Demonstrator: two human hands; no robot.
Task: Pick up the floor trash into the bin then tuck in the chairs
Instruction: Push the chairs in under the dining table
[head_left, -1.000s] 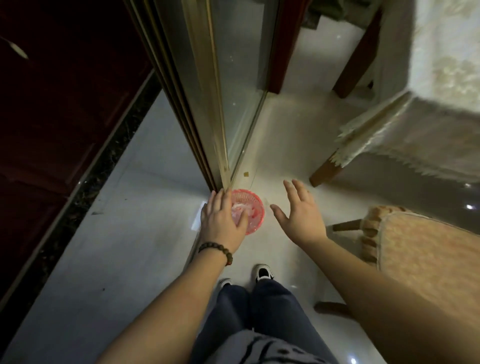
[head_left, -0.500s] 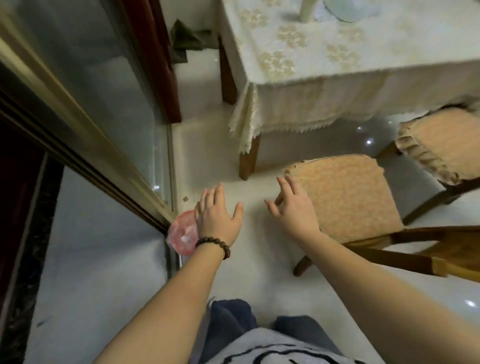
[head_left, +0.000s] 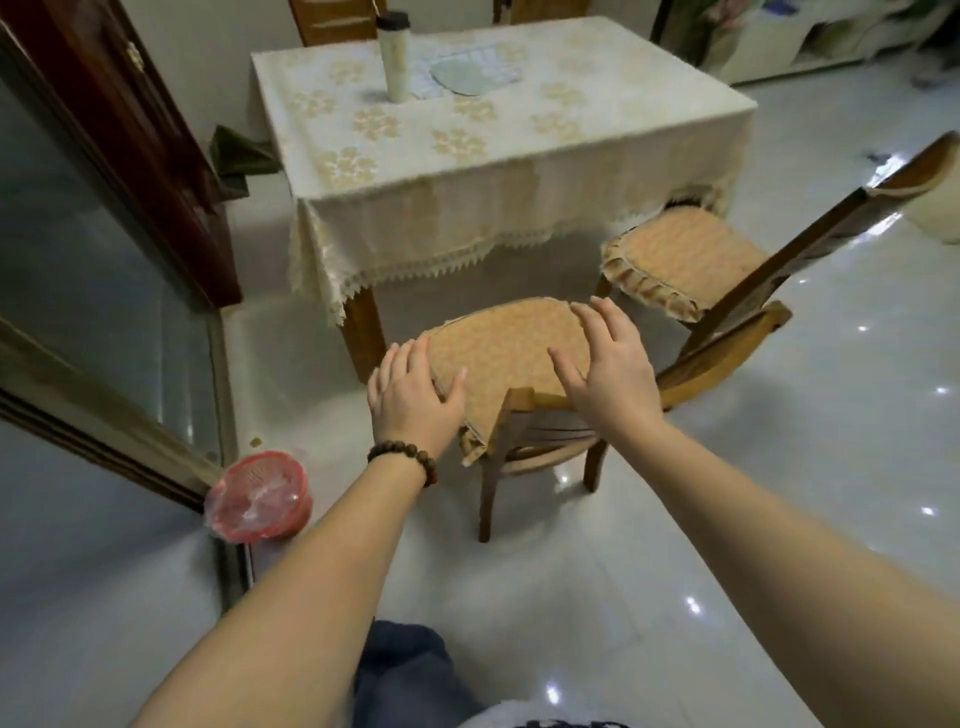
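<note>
Both arms reach forward at frame centre: left hand (head_left: 415, 397) and right hand (head_left: 610, 366), fingers spread and empty, hover over the near chair (head_left: 511, 364), perhaps touching it. The pink bin (head_left: 260, 496) sits lower left.

We can't tell if either hand touches the near chair (head_left: 511, 358): left hand (head_left: 415, 397) covers the cushion's left edge, right hand (head_left: 610, 371) covers its right side and part of the backrest rail. The far chair (head_left: 685, 260) has its front tucked under the tablecloth (head_left: 467, 208), and its backrest top is cut off by the right edge. The contents of the red bin (head_left: 260, 496) are unreadable under its clear liner. The small speck (head_left: 255, 442) on the floor is too small to identify. The table's far legs are hidden.
</note>
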